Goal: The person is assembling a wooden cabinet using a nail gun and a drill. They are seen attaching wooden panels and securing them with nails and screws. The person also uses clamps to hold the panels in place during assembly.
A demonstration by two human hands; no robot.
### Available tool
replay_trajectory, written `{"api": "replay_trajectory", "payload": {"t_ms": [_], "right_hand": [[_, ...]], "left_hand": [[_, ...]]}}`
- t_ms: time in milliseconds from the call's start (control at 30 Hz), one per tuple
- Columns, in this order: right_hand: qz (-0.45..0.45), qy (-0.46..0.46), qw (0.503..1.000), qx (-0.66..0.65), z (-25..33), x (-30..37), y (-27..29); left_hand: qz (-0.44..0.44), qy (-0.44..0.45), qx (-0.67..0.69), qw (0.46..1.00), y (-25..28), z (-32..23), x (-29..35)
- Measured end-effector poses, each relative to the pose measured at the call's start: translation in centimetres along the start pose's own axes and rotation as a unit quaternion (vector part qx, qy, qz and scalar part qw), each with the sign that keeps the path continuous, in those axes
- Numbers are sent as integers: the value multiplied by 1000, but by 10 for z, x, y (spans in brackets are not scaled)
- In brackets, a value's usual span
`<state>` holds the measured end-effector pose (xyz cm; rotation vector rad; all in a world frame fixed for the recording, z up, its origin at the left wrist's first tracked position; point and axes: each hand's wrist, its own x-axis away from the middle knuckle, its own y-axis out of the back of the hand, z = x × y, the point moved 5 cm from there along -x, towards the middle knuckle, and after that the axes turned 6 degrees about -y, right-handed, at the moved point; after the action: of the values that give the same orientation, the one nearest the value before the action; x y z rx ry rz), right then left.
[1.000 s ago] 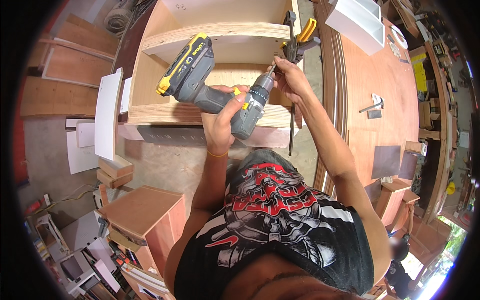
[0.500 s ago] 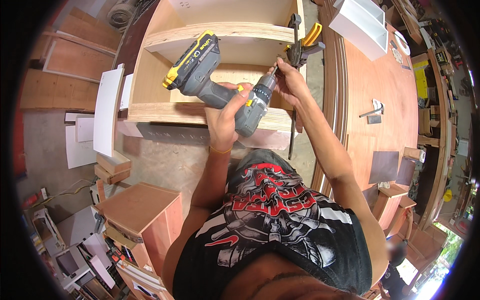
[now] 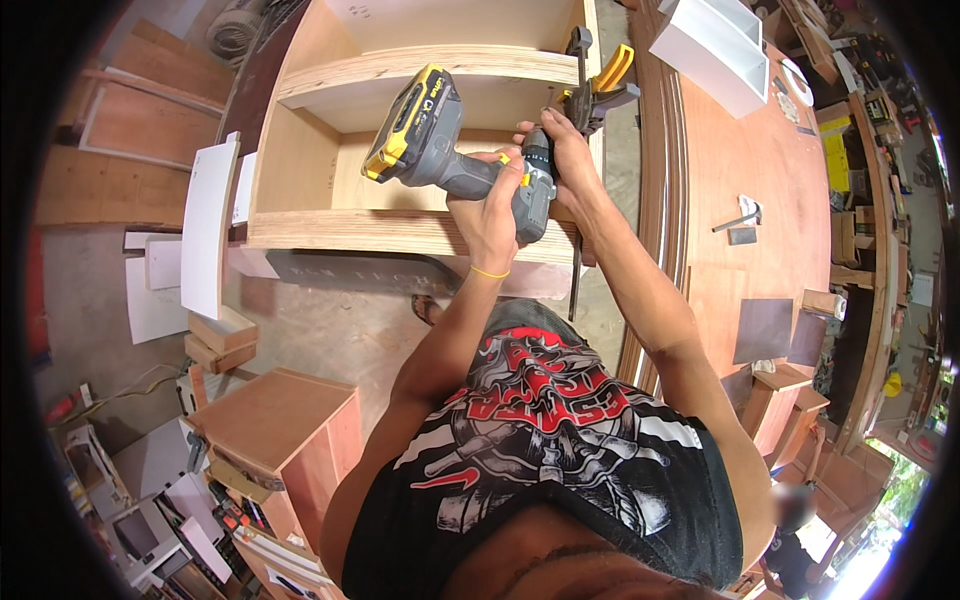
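Observation:
A grey and yellow cordless drill lies sideways across my hands, over the front of a pale plywood cabinet. My left hand is wrapped round the drill where its handle meets the body. Around the chuck closes my right hand, which hides the drill's tip. Just beyond the right hand, a black and yellow bar clamp grips the cabinet's right side, its bar running down past the front edge.
On the right stands a wooden workbench with a white box-shaped unit and a hammer. A white board leans left of the cabinet. Behind on the left is a brown wooden box. Another person is at lower right.
The drill has swung to a steeper angle and moved right, its battery end away from the left. My right hand has gone from the tip to round the chuck.

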<state>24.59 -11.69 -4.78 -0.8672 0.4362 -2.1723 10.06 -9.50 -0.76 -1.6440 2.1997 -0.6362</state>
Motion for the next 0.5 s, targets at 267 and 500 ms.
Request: {"api": "replay_trajectory", "payload": {"t_ms": [267, 500], "right_hand": [[33, 9, 999, 28, 3, -3, 1], [25, 5, 999, 26, 3, -6, 5]], "left_hand": [[-14, -13, -14, 1000, -4, 6, 2], [-25, -12, -9, 1000, -7, 11, 3]]}}
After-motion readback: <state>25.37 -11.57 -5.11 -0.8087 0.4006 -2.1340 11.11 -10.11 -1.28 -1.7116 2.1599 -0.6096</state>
